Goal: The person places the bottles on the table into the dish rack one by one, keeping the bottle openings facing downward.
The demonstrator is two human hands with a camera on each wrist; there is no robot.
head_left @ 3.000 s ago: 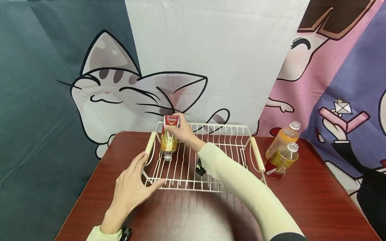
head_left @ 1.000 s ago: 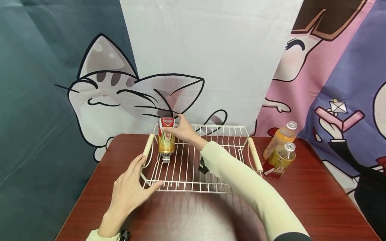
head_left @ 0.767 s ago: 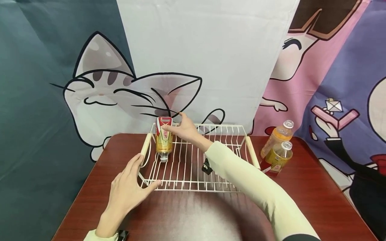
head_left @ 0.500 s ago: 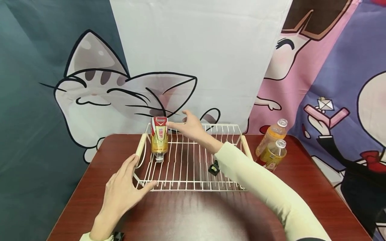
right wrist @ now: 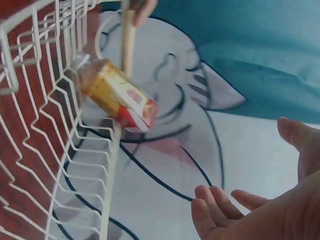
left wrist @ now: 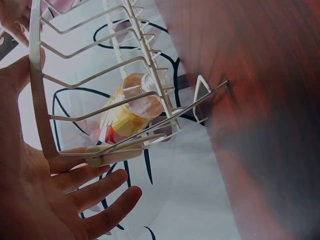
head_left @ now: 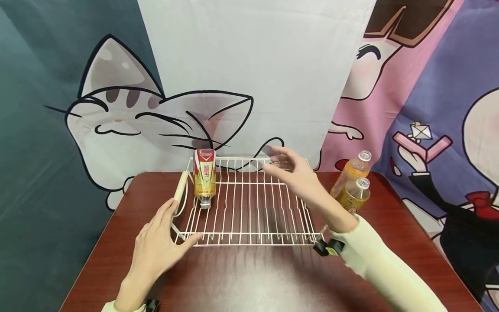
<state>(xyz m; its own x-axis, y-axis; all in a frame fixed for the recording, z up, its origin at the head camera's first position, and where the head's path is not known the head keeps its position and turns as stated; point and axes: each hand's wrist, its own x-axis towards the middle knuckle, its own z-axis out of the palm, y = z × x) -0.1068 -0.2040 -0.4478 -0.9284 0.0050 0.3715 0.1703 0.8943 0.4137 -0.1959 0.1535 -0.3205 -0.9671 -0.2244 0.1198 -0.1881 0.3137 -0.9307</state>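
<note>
A bottle (head_left: pixel 204 173) with a red-and-gold label leans upside down at the left end of a white wire rack (head_left: pixel 249 234), its cap end low among the wires. My left hand (head_left: pixel 157 242) touches the rack's left front corner, the thumb by the front rail and the fingers at the wooden handle (head_left: pixel 180 187). In the left wrist view those fingers (left wrist: pixel 100 200) stretch out straight. Over the rack's right side hovers my right hand (head_left: pixel 298 177), holding nothing, its fingers loosely bent; the right wrist view shows it apart from the bottle (right wrist: pixel 120 95).
Two more bottles stand right of the rack, an orange drink (head_left: pixel 356 167) behind and a yellow-labelled one (head_left: pixel 354 196) in front, partly behind my right forearm. The reddish-brown table (head_left: pixel 241 277) meets a cartoon-printed cloth (head_left: pixel 249 56) at the back.
My right hand has let go of the upside-down bottle and moved right, away from it. The bottle stays leaning in the rack. My left hand keeps its place; the head view has shifted slightly right.
</note>
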